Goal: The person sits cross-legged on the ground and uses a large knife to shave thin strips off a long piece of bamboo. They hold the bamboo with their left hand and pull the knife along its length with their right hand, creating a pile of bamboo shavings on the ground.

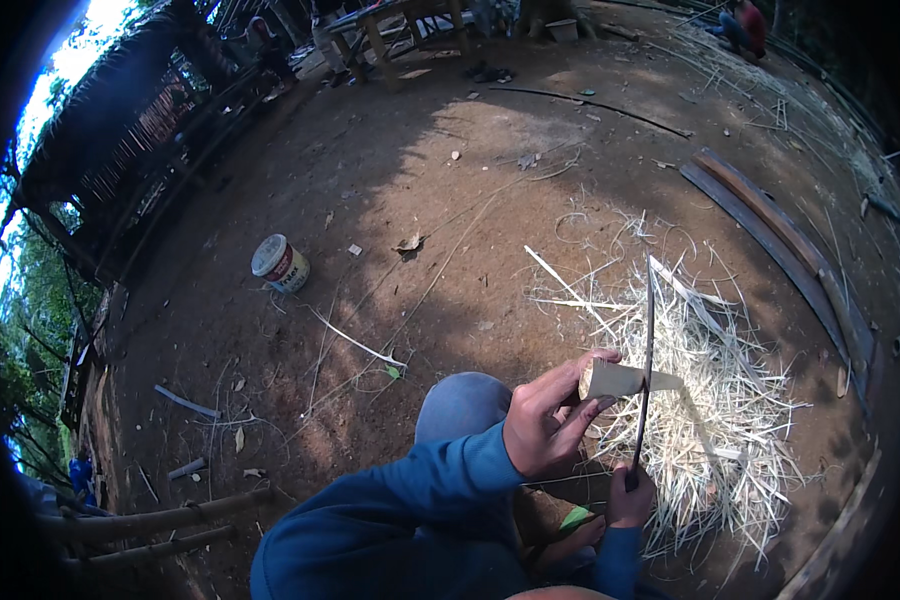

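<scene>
My left hand [550, 415] is closed around a pale, wedge-like piece of wood or bamboo [612, 380], gripping its blunt end between thumb and fingers. The narrower end points right over a heap of pale shavings [715, 440]. Lower down, my right hand [631, 496] is wrapped around the handle of a long knife [651, 320]. Its thin dark blade rises away from me and crosses the pale piece, seen almost edge-on. Whether the blade bites into the piece, I cannot tell. Both sleeves are blue, and my bent knee [462, 405] shows beside the left forearm.
A lidded tub [282, 264] stands on the bare earth [370, 200] at left. Long boards [780, 235] lie at right, with bamboo poles [160, 522] at lower left. A wooden table [410, 20] is far off; a person in red [748, 28] crouches at far right.
</scene>
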Demonstrator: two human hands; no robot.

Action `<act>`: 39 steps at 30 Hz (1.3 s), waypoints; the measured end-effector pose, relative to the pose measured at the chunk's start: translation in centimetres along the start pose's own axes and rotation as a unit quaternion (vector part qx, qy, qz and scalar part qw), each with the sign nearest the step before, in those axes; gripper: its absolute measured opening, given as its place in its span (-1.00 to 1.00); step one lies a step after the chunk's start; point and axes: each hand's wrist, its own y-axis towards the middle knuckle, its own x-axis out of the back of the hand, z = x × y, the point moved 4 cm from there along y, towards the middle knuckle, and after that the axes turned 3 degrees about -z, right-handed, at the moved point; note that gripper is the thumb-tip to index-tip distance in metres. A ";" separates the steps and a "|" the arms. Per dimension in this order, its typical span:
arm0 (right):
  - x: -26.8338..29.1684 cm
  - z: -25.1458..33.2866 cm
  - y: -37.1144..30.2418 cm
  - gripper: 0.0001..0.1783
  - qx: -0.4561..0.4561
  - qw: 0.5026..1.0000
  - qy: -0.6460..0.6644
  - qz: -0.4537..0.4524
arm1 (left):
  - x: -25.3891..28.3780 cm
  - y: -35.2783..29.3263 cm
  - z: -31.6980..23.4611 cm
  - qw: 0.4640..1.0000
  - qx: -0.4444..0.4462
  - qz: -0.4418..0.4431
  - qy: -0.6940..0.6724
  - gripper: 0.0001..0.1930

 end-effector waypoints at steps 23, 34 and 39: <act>0.4 0.9 -0.4 -0.66 0.035 0.999 0.009 -0.023 | -0.3 -0.5 -0.3 1.000 -0.016 0.004 -0.008 -0.67; 1.9 3.3 -0.3 -0.68 -0.003 1.000 -0.005 -0.017 | -1.3 0.3 -0.2 0.999 -0.034 0.033 -0.025 -0.65; 0.9 0.5 1.9 -0.67 -0.050 0.998 -0.046 -0.008 | -1.2 -1.3 1.6 0.991 0.079 -0.064 -0.086 -0.58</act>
